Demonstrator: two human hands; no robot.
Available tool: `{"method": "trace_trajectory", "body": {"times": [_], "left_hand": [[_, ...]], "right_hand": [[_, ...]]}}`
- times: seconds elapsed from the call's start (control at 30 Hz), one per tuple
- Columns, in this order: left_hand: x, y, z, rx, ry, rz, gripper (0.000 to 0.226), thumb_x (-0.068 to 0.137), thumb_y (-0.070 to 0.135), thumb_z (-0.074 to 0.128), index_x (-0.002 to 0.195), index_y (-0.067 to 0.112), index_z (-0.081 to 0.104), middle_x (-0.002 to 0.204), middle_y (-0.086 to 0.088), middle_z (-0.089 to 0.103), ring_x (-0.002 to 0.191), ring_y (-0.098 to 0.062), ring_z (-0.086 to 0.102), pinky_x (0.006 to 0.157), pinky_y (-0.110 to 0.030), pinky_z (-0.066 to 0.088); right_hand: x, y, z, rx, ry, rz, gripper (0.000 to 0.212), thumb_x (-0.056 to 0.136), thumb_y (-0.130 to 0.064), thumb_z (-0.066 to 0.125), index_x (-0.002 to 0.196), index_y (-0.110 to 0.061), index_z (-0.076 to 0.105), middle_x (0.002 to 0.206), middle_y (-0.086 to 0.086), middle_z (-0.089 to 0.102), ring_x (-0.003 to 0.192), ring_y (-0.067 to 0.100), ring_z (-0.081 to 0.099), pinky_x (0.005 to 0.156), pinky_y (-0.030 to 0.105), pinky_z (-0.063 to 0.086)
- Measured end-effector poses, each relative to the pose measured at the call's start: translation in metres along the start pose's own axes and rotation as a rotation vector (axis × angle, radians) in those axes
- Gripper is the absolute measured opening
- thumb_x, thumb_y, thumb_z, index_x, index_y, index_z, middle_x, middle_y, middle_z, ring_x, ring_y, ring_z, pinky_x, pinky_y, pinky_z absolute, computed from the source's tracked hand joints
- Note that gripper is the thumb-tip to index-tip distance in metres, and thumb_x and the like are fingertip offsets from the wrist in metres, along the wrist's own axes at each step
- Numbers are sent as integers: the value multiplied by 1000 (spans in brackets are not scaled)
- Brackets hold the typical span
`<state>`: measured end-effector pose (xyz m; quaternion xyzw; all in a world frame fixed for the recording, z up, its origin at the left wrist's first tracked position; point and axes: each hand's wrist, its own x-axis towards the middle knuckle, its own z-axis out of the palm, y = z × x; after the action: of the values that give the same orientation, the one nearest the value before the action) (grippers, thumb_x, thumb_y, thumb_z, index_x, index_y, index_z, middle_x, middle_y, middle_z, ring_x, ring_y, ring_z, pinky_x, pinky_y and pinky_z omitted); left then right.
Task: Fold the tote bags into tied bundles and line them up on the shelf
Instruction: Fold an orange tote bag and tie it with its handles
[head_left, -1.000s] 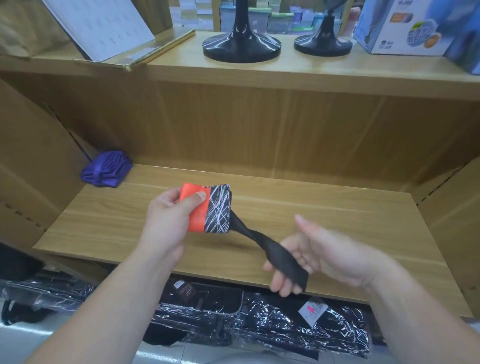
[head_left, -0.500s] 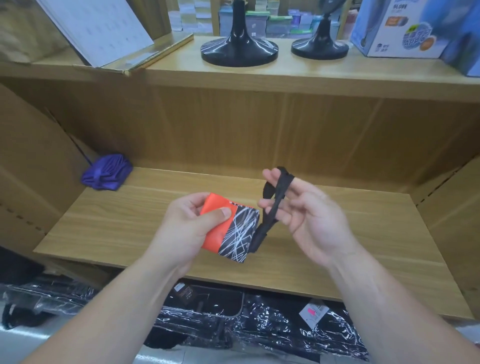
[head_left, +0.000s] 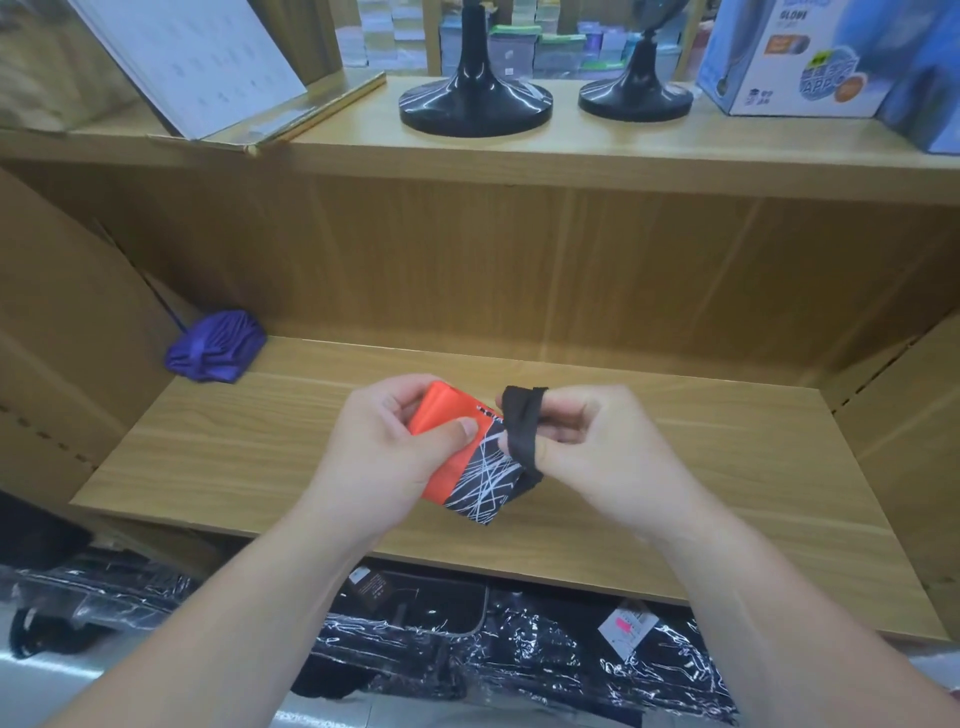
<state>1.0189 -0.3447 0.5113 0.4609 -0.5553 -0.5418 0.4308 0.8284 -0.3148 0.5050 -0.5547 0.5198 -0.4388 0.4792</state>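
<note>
Since the frame a second back, my right hand (head_left: 597, 452) has drawn in from low on the right, where it had the black strap (head_left: 519, 426) pulled out long. It now sits just beside the left hand (head_left: 384, 452), with the strap gathered short. The loop that stood above the fingers half a second ago now lies close against the tote bag (head_left: 457, 467). The bag is folded into a small block, orange on one half and black with white scribble lines on the other, and it is held in the air above the front middle of the shelf (head_left: 701, 467), not resting on it. My left fingers are curled round the orange end with the thumb pressed on top. My right fingers (head_left: 563, 402) are bent, the strap wrapped over the index finger and pinched beneath by the thumb; it runs down to the bag's lower right corner. A purple bundle (head_left: 215, 345) sits at the shelf's back left corner, well apart from both hands, against a cardboard panel (head_left: 67, 322). On the upper shelf (head_left: 623, 150) I can see two black stands (head_left: 475, 104), a blue and white box (head_left: 789, 57) and a tilted white sheet (head_left: 192, 57). Plastic-wrapped black goods (head_left: 519, 660) lie below.
</note>
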Motion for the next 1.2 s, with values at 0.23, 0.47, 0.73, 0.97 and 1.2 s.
{"method": "trace_trajectory", "body": {"times": [0.23, 0.47, 0.73, 0.97, 1.2], "left_hand": [[-1, 5, -2, -56, -146, -11, 18, 71, 10, 76, 89, 9, 75, 84, -13, 74, 74, -21, 69, 67, -32, 58], [6, 10, -1, -165, -216, -124, 26, 68, 5, 76, 93, 5, 76, 89, -19, 73, 76, -27, 68, 71, -35, 57], [-1, 8, 23, -530, 184, -151, 29, 77, 19, 73, 104, 8, 71, 96, -12, 75, 79, -22, 70, 70, -33, 58], [-5, 4, 11, 38, 85, 141, 14, 88, 11, 68, 91, 21, 77, 92, 0, 77, 86, -15, 72, 78, -32, 57], [-5, 17, 8, 313, -212, 150, 25, 83, 0, 77, 80, 25, 74, 79, 15, 74, 74, -1, 67, 69, -18, 52]], "right_hand": [[-2, -2, 5, -236, 18, -152, 14, 75, -38, 67, 86, -33, 75, 76, -1, 66, 69, 13, 56, 70, 40, 53], [-5, -3, 13, -71, -75, -212, 24, 86, -14, 70, 108, -22, 74, 102, -1, 76, 99, 19, 71, 86, 46, 57], [2, 3, 22, 148, 122, -203, 35, 82, -9, 73, 114, -23, 70, 111, -1, 75, 107, 17, 70, 97, 46, 56], [-6, 7, 16, 211, 59, -126, 37, 77, 6, 76, 108, -15, 74, 106, 2, 77, 102, 16, 73, 87, 29, 57], [-13, 15, 18, 434, 171, -67, 44, 67, 3, 52, 98, -12, 80, 98, 10, 78, 86, 19, 73, 71, 32, 58]]}}
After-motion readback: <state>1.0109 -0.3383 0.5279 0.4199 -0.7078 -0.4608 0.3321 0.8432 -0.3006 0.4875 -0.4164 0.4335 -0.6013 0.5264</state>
